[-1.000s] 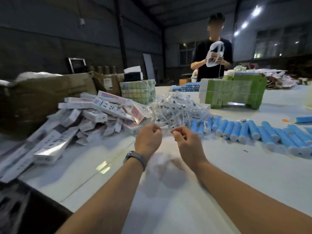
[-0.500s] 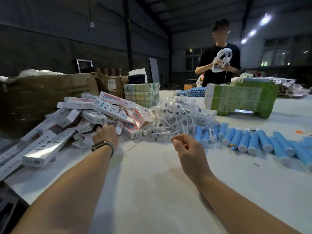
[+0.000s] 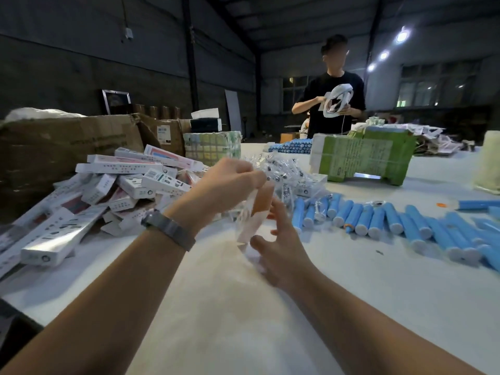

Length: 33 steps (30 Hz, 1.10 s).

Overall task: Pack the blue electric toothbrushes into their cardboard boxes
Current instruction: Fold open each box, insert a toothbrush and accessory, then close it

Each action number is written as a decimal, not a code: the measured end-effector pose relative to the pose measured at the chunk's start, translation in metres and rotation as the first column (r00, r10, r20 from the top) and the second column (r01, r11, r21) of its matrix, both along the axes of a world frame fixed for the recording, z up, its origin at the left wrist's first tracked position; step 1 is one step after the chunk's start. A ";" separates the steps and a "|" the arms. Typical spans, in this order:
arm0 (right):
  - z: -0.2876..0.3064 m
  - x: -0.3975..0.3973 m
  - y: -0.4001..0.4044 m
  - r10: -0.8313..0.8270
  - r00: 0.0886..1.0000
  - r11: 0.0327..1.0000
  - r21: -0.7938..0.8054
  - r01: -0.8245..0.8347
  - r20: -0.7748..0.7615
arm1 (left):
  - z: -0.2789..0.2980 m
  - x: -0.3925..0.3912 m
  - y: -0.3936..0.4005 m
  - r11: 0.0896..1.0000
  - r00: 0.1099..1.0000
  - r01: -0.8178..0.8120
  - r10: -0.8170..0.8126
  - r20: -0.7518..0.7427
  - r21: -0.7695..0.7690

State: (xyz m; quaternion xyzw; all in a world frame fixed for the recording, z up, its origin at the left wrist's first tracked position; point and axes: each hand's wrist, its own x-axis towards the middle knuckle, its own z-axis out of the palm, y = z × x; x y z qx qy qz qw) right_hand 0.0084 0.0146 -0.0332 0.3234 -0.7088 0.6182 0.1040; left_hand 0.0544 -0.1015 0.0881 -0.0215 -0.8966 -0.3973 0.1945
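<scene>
My left hand [image 3: 230,182] pinches the top end of a flat white cardboard box [image 3: 250,223], which hangs tilted and blurred above the table. Just below and right of it is my right hand [image 3: 281,247], fingers spread and close to the box's lower end; I cannot tell whether they touch. A row of blue electric toothbrushes [image 3: 378,217] lies on the white table [image 3: 351,293] to the right. More cardboard boxes lie in a loose pile [image 3: 130,182] on the left.
A heap of small clear plastic bags [image 3: 284,174] sits behind my hands. A green carton [image 3: 362,158] and a second stack of blue toothbrushes [image 3: 292,146] stand further back. Big brown boxes [image 3: 67,147] line the left. A person [image 3: 335,104] stands across the table.
My left hand reached left into the pile of boxes and has come back to the middle holding one. My right hand has opened and moved toward the box.
</scene>
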 end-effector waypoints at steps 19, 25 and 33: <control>0.014 -0.047 0.060 -0.253 0.963 0.806 0.532 0.261 -0.088 | -0.082 -0.012 0.015 0.822 0.919 0.245 -0.028 -0.392 0.515; 0.010 -0.045 0.049 -0.324 0.919 0.484 0.796 0.365 -0.225 | -0.083 -0.012 0.013 0.812 0.924 0.290 -0.099 -0.370 0.506; 0.015 -0.046 0.049 -0.451 0.811 0.465 0.678 0.569 -0.372 | -0.084 -0.012 0.015 0.808 0.939 0.246 -0.063 -0.337 0.535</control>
